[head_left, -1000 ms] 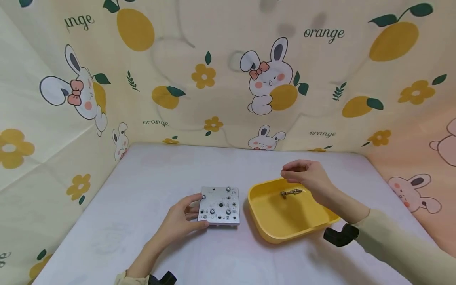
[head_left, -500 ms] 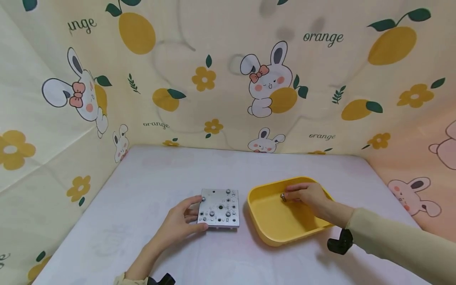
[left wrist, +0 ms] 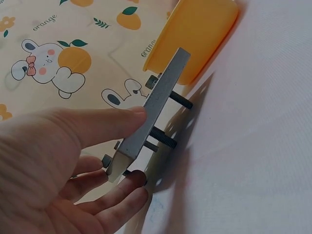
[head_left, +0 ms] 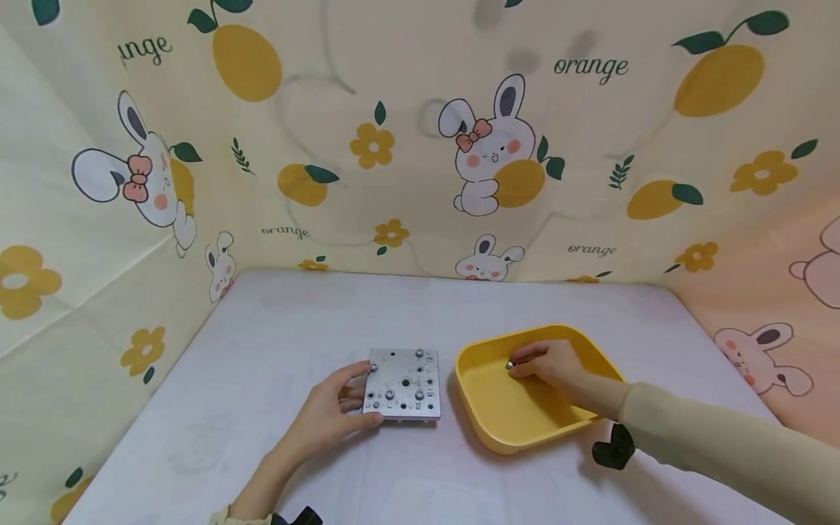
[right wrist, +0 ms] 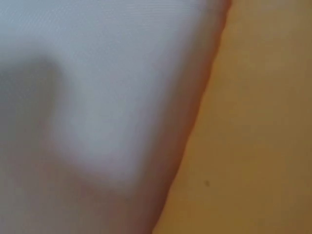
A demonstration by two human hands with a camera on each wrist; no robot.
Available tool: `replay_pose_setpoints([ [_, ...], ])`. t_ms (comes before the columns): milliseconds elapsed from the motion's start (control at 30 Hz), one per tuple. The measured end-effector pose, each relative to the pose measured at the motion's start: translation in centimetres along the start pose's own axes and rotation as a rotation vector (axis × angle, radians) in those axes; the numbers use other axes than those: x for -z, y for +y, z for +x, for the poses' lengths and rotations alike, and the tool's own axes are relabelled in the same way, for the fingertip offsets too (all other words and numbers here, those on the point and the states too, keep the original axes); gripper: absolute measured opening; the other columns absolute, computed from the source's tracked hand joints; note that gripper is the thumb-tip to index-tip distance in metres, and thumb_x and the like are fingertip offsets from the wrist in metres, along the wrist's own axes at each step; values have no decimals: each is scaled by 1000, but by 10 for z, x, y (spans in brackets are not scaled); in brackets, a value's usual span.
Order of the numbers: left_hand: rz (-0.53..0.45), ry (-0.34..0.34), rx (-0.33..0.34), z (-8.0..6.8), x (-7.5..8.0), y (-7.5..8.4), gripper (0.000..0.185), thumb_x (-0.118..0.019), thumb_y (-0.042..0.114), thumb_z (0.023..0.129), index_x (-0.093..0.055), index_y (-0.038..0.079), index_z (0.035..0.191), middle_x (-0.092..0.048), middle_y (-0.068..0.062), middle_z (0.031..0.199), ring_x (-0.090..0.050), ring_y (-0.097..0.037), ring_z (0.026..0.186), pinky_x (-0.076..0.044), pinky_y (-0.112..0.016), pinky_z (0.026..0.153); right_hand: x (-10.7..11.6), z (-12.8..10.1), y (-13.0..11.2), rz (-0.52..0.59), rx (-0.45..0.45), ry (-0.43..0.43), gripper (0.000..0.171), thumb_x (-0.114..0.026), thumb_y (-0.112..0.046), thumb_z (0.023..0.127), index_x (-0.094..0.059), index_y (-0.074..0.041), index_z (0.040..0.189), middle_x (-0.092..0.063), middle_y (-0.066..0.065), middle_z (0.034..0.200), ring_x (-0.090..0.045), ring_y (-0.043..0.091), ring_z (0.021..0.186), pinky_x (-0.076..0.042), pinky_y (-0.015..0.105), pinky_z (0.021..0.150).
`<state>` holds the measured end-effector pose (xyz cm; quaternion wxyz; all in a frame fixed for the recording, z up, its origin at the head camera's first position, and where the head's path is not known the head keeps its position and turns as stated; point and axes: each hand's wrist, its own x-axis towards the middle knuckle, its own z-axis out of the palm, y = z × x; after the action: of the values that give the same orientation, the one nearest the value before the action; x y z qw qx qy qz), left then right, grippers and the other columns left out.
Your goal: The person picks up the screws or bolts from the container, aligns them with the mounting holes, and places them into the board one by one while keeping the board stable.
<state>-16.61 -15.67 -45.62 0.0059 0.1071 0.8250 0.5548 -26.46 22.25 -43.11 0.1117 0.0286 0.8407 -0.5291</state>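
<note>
My left hand (head_left: 328,405) holds a square silver metal plate (head_left: 397,375) by its left edge, tilted up off the white table. In the left wrist view the thumb lies along the near side of the plate (left wrist: 156,105) and the fingers curl under it; threaded bolts (left wrist: 181,99) stick out below. Bolt heads and small holes dot its upper face. My right hand (head_left: 547,364) reaches down into a yellow tray (head_left: 505,430), fingertips pinching a small metal bolt (head_left: 510,364), most of it hidden by the fingers. The right wrist view does not show the hand.
The tray's wall (right wrist: 263,122) fills the right of the blurred right wrist view. White cloth covers the table (head_left: 315,313). A printed curtain (head_left: 420,182) with rabbits and oranges closes off the back and both sides.
My right hand has come down from above the tray's far rim to its floor, then slid slightly left with the bolt at its fingertips. The left hand and plate stay in place.
</note>
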Motion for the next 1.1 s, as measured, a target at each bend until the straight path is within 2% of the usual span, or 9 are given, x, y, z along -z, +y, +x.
replay_pose_setpoints([
  [400, -62, 14, -5, -2, -1, 5, 80, -89, 6, 69, -51, 5, 140, -50, -21, 138, -66, -28, 99, -55, -34, 86, -15, 1, -5, -91, 51, -9, 29, -89, -5, 70, -70, 4, 90, -71, 7, 79, -63, 14, 68, -53, 25, 61],
  [567, -49, 8, 4, -1, -1, 4, 81, -89, 8, 69, -51, 5, 140, -51, -21, 137, -66, -27, 100, -56, -32, 85, -9, 1, -5, -75, 68, -34, 29, -87, -3, 72, -70, 6, 93, -70, 8, 79, -63, 15, 68, -54, 25, 62],
  [767, -21, 1, -2, -1, 0, 2, 80, -89, 10, 70, -50, 6, 141, -50, -21, 138, -66, -27, 100, -56, -31, 85, 4, -1, -6, -31, 117, -56, 27, -82, -1, 77, -68, 10, 97, -71, 11, 80, -66, 23, 68, -56, 30, 59],
  [833, -13, -1, 1, -1, 0, 2, 81, -89, 11, 70, -50, 7, 141, -51, -21, 138, -66, -26, 100, -56, -31, 85, 7, -4, -10, -25, 111, -49, 24, -80, -1, 79, -67, 10, 97, -71, 12, 81, -67, 25, 70, -56, 33, 61],
  [933, -15, 0, 2, -1, 0, 2, 81, -89, 11, 70, -50, 7, 141, -51, -21, 137, -67, -25, 100, -55, -31, 86, 9, -11, -20, -12, 88, -32, 21, -78, -2, 82, -68, 8, 97, -71, 11, 83, -65, 21, 71, -57, 34, 65],
  [1100, -4, -9, -2, -2, -1, 1, 82, -89, 12, 71, -48, 8, 142, -52, -20, 136, -67, -24, 99, -55, -31, 86, 10, -27, -37, 81, 76, -28, 26, -78, -5, 83, -66, 8, 103, -72, 10, 88, -67, 17, 77, -58, 34, 74],
])
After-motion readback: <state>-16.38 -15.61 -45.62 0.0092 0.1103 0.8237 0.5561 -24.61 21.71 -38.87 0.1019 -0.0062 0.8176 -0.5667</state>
